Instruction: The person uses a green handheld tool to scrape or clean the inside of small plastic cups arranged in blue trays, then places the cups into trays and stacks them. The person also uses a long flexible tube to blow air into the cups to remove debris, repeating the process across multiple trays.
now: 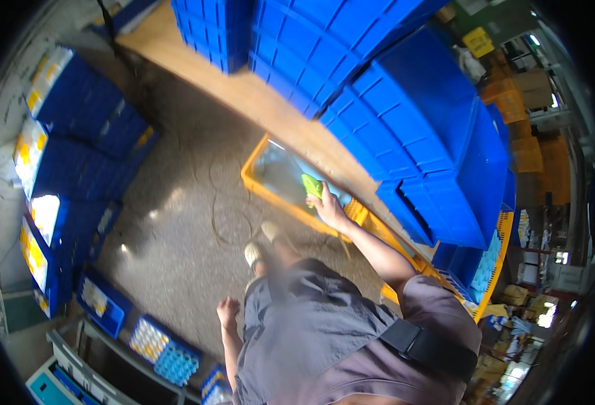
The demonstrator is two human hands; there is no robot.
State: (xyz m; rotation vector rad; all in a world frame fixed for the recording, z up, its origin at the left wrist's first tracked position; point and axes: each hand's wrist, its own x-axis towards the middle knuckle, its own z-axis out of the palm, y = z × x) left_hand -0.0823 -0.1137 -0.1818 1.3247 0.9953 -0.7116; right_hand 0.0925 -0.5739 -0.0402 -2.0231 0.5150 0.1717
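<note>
My right hand (pixel 329 208) reaches forward over a yellow crate (pixel 251 177) and grips a lime-green thing (pixel 312 185), soft-looking like a cloth, though its exact kind is not clear. Grey-blue, shiny contents (pixel 280 169) lie inside the crate under that hand. My left hand (pixel 228 312) hangs low beside my leg with its fingers curled in, and nothing shows in it.
Large blue plastic crates (pixel 405 115) are stacked along a wooden board (pixel 223 88) ahead and right. More blue bins (pixel 88 152) with yellow-and-white contents stand at left. Trays of egg-like white and yellow items (pixel 150 337) sit lower left. A hose-like loop (pixel 233 236) lies on the floor.
</note>
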